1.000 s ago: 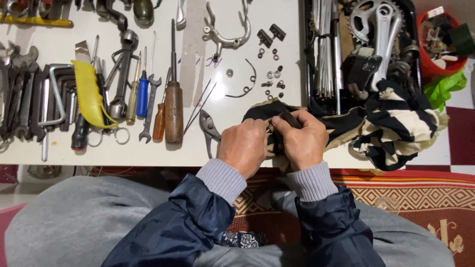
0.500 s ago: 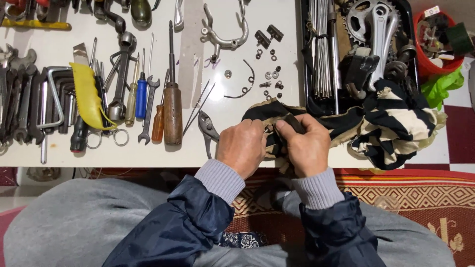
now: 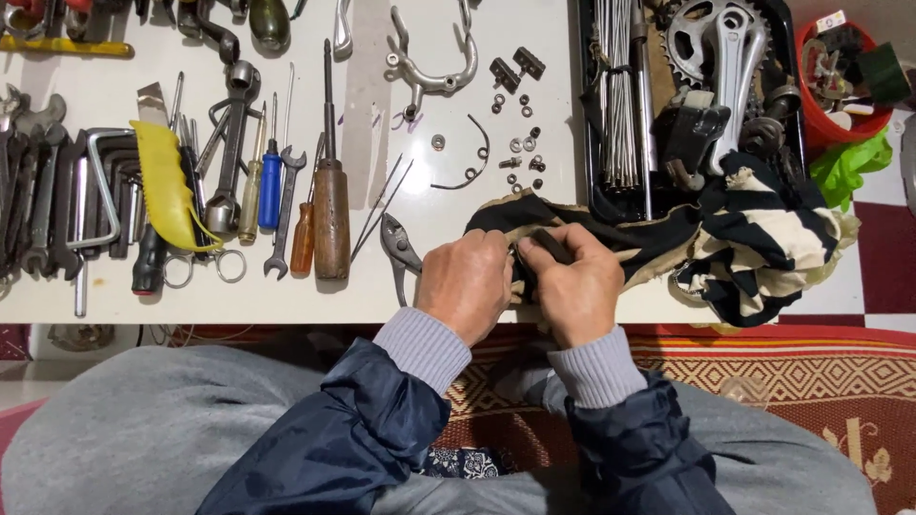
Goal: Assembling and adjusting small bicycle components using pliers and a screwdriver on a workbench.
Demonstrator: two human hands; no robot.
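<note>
Left hand (image 3: 465,284): your fingers curl into the striped rag (image 3: 763,243).
Right hand (image 3: 577,286): grips a small dark part (image 3: 551,245), mostly hidden.

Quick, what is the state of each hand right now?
Left hand: closed, gripping the striped cloth at the table edge.
Right hand: closed, holding a small dark part wrapped in the same cloth.

left hand (image 3: 466,284): showing bare, no glove | right hand (image 3: 574,286): showing bare, no ring visible | sleeves: wearing a shiny dark navy jacket, creasing at the elbows | cuffs: ribbed grey knit poking out at both wrists | legs: wearing plain grey trousers
</note>
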